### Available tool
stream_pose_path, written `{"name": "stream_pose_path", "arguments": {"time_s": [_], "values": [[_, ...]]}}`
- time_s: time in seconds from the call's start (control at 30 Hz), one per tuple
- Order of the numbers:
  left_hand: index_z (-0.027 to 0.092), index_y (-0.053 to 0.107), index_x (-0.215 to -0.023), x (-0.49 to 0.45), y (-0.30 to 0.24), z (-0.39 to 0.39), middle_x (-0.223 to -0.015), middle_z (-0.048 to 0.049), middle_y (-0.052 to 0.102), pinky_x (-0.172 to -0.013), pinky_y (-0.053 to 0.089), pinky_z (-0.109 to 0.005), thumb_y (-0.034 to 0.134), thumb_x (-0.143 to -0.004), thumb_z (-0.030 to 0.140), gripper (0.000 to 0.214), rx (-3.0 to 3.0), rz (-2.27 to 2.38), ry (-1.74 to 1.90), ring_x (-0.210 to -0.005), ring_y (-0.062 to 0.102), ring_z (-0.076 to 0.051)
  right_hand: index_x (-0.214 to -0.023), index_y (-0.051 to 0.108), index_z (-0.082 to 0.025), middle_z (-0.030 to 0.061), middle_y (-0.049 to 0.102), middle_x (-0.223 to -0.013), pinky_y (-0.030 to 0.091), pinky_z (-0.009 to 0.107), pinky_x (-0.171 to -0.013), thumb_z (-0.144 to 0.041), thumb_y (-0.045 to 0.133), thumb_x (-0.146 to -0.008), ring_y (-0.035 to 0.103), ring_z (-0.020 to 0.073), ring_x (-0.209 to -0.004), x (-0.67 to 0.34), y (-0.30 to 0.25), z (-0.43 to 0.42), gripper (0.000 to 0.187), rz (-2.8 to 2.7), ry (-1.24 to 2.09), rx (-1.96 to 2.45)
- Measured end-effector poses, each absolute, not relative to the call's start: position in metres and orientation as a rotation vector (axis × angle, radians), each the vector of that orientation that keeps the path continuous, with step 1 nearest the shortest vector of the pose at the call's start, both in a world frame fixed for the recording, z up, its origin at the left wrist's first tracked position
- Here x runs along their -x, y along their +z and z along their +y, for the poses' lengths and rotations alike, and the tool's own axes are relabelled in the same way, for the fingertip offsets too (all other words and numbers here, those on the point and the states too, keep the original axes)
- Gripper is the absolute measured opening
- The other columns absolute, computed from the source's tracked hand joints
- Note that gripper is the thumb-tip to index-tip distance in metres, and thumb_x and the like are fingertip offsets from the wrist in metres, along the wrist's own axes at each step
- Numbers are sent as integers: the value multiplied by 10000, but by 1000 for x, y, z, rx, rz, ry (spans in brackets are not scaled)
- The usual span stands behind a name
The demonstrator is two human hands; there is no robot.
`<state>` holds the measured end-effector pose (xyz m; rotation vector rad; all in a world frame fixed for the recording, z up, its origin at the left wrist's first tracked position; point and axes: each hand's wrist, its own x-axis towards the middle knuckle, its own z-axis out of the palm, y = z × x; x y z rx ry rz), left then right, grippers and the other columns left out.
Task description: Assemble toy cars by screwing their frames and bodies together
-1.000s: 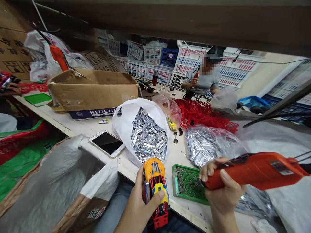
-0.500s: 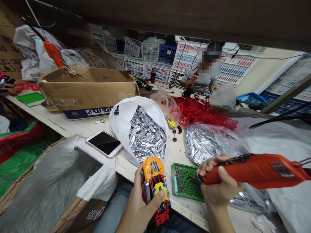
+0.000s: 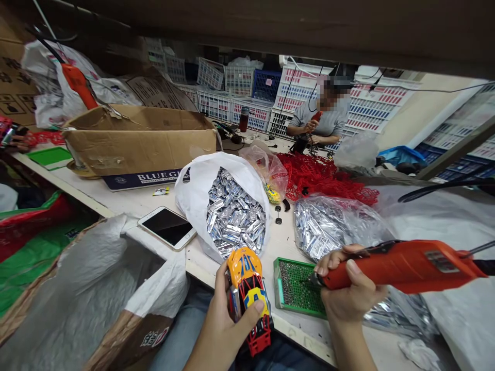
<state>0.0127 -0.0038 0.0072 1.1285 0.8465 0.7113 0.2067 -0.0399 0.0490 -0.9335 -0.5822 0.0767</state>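
Observation:
My left hand [image 3: 222, 324] grips a toy car body [image 3: 247, 293] with an orange top and red-and-yellow trim, its front tilted away from me. My right hand [image 3: 350, 288] is closed around an orange electric screwdriver [image 3: 398, 270], which has a cord at its rear. The screwdriver's bit points left, low over a green tray of small dark screws [image 3: 296, 288]. Whether the bit touches a screw is hard to tell. The car's underside is hidden from this view.
On the white workbench [image 3: 154, 206] are a white bag of silver packets [image 3: 234, 216], a clear bag of the same packets [image 3: 332, 226], a phone [image 3: 167, 228], a cardboard box [image 3: 135, 141] and red plastic frames [image 3: 325, 180]. A co-worker [image 3: 320, 121] sits beyond, holding a tool.
The screwdriver has risen slightly and its bit has shifted left over the tray. The toy car stays in my left hand. The whole view has shifted a little.

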Motion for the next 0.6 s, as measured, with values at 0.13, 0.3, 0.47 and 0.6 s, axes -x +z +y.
{"name": "stream_pose_path", "arguments": {"time_s": [0.13, 0.3, 0.47, 0.6], "values": [[215, 218, -1507, -13, 6, -3, -1356, -129, 617, -995, 505, -341, 720, -800, 550, 930, -1119, 846, 714, -1136, 659, -252, -825, 616, -183, -46, 522, -508, 407, 236, -347, -298, 703, -648, 466, 139, -354, -205, 50, -39, 229, -575, 76, 938], [231, 252, -1473, -12, 3, -2, -1355, -132, 605, -1024, 497, -393, 744, -792, 564, 904, -1123, 843, 725, -1150, 642, -276, -821, 620, -181, -46, 524, -501, 420, 240, -344, -289, 701, -633, 467, 141, -354, -203, 51, -40, 231, -560, 68, 938], [238, 257, -1456, -12, 1, -2, -1339, -129, 606, -1009, 504, -393, 742, -792, 572, 888, -1126, 841, 729, -1126, 649, -272, -808, 619, -184, -46, 522, -494, 421, 241, -339, -289, 690, -622, 463, 141, -354, -204, 52, -42, 225, -559, 58, 934], [243, 264, -1466, -12, 2, -2, -1352, -130, 599, -987, 514, -383, 741, -789, 582, 895, -1116, 842, 726, -1132, 648, -272, -802, 628, -190, -45, 515, -484, 411, 238, -338, -273, 656, -619, 452, 141, -357, -203, 62, -45, 203, -562, 28, 920]]}}
